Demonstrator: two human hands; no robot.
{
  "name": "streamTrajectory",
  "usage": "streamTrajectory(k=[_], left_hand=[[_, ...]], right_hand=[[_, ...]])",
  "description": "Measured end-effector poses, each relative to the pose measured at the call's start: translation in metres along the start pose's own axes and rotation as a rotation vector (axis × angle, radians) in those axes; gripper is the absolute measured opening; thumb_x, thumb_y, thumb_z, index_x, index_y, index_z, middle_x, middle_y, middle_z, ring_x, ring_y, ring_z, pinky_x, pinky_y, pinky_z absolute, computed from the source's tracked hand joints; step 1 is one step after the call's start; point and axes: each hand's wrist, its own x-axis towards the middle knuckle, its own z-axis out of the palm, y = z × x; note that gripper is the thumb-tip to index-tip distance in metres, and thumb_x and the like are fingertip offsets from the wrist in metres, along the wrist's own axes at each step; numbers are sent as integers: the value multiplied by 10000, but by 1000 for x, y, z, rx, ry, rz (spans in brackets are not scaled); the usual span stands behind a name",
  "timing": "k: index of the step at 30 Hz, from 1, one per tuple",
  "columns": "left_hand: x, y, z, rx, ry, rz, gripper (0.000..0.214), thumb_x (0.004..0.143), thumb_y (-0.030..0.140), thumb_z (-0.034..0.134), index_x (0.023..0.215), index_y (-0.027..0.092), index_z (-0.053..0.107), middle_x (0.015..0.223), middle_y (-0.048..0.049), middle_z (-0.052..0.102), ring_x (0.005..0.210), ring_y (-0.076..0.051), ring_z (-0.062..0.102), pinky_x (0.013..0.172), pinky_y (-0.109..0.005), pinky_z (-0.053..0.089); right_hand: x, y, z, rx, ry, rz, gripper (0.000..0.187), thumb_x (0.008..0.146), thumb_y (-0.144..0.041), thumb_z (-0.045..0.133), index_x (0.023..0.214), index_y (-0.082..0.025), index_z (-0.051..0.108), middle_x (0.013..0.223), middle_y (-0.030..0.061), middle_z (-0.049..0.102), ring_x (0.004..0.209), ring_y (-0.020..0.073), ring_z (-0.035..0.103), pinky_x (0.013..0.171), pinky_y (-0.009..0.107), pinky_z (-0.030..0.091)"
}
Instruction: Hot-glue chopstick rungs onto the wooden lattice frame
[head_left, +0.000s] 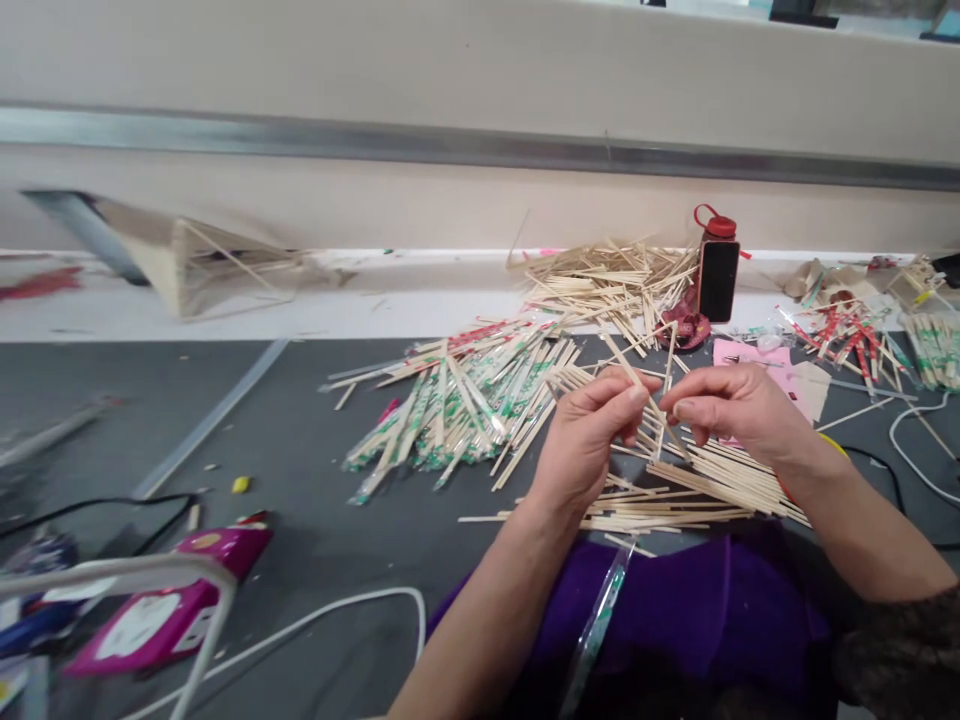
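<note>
Nearest to you is the purple cloth [675,610] over your lap, with one clear plastic sleeve [596,630] lying across it, just below your grip. Far left of the grip lie two glossy pink packets [172,600] and one white cable [300,625] on the grey table top [300,450]. Closer in on that side sits one heap of sleeved sticks with green print [450,410], too many to count.

Your left hand [585,445] is pinched shut, thumb against fingertips, on the thin bare wooden sticks [619,362]. They look like two, crossed, though I cannot be sure. Your right hand [739,410] meets it from the other side, likewise closed on the same sticks, so they hang between both hands above the table.

Directly beneath the grip lies one loose fan of bare sticks [705,490], and beyond it a bigger tangle of bare sticks [607,280]; neither can be counted. Just beyond and right of the grip stands one dark bottle with a red cap [718,268], upright. Well right of the grip lies a smaller scatter of sleeved sticks with red print [840,335].

Judging by the piles, a good share is already in sleeves. The two bare piles look at least as large, so I would put you about midway, with plenty left.
</note>
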Motion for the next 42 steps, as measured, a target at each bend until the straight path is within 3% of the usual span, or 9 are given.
streamTrajectory(k=[6,13,18,20,22,25,27,34,42], left_hand=[[-8,-4,3,51,-98,68,150,696,365,762,748,227,790,825,-24,559,573,-68,449,442,-181,364],[-11,-17,8,5,-16,64,206,701,406,761,794,224,789,826,-22,563,529,-53,439,394,-176,349],[-25,-11,1,-82,26,-98,387,704,341,772,1082,283,716,812,1,614,494,-50,484,383,-160,381],[-36,-5,-10,-3,21,-130,283,710,308,772,982,241,736,788,-6,627,468,-47,478,375,-161,384],[-45,3,-26,135,138,-17,156,740,262,749,892,233,737,721,10,606,457,-48,459,377,-159,367],[-42,12,-52,327,416,353,96,750,202,734,838,239,727,763,18,609,536,-74,491,461,-191,415],[-33,14,-69,382,470,448,160,725,183,752,871,247,733,794,17,621,644,-102,528,555,-199,466],[0,4,-119,584,233,185,606,636,217,822,1205,304,632,1306,-32,596,1245,-246,518,951,-283,504],[7,-16,-127,788,170,-1,657,696,405,781,1295,243,565,1334,-117,603,1219,-312,572,1045,-438,460]], right_hand=[[-2,9,3,-10,29,0,93,698,-243,730,782,-217,761,665,-22,659,533,72,519,485,191,426],[-3,13,8,-26,12,2,110,739,-307,729,761,-199,714,625,-21,649,499,77,532,480,202,449],[1,8,7,-99,11,17,104,773,-265,671,709,-187,645,555,-38,593,473,75,529,462,191,431],[5,8,2,-145,37,6,95,785,-258,651,722,-188,638,544,-45,571,466,75,519,458,193,419],[11,11,-3,-239,65,-38,87,800,-251,633,739,-190,640,577,-39,581,489,78,516,464,196,401],[22,17,-8,-472,88,-146,74,821,-203,600,765,-195,648,680,-20,631,575,89,537,514,211,389],[31,22,-7,-611,83,-223,105,835,-162,569,765,-194,641,727,-12,648,629,96,555,567,224,395],[55,30,9,-965,-4,-311,209,898,-172,465,792,-152,644,776,56,653,715,148,590,631,273,396],[68,23,21,-1170,-176,-118,203,886,-119,442,840,-144,638,810,67,643,705,171,577,543,281,276]])
